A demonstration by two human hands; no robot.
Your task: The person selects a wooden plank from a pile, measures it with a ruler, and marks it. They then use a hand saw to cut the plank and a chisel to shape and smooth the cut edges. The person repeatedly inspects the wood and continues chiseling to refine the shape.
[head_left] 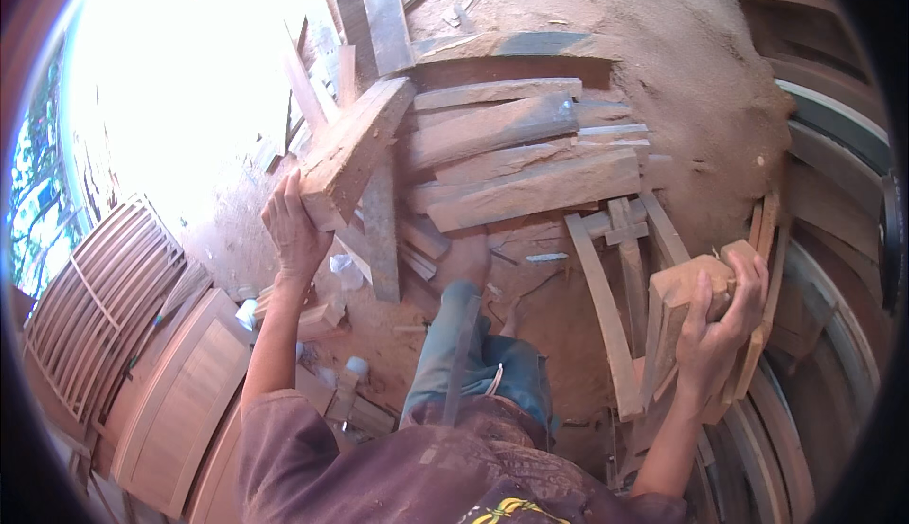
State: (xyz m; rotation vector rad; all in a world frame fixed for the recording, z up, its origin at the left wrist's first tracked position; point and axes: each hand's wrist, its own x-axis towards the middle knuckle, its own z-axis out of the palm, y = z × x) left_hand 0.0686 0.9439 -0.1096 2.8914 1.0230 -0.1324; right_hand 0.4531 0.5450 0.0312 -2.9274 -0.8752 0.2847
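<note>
Nearest the camera, at the lower middle of the frame: dusty shirt (388, 472), with blue trousers (440, 354) just above. At far left, a slatted panel (104, 306); then, at lower left, a door panel (180, 396). Left of centre, the left hand (295, 240), grasping the lower end of a thick block (355, 145). Long axis slanting from that hand toward the upper centre, away from the body; far end over or against other wood, impossible to tell which. Nearer to this block by far: the left hand. At centre, just right of it, stacked boards (540, 188), lying mostly left to right, between the two hands. Right of centre, a timber frame (601, 306). Next, a second block (677, 287), with the right hand (715, 344) clasped over its right side, well apart from the thick block; too foreshortened to judge its long axis. At the right edge, long planks (828, 183).
</note>
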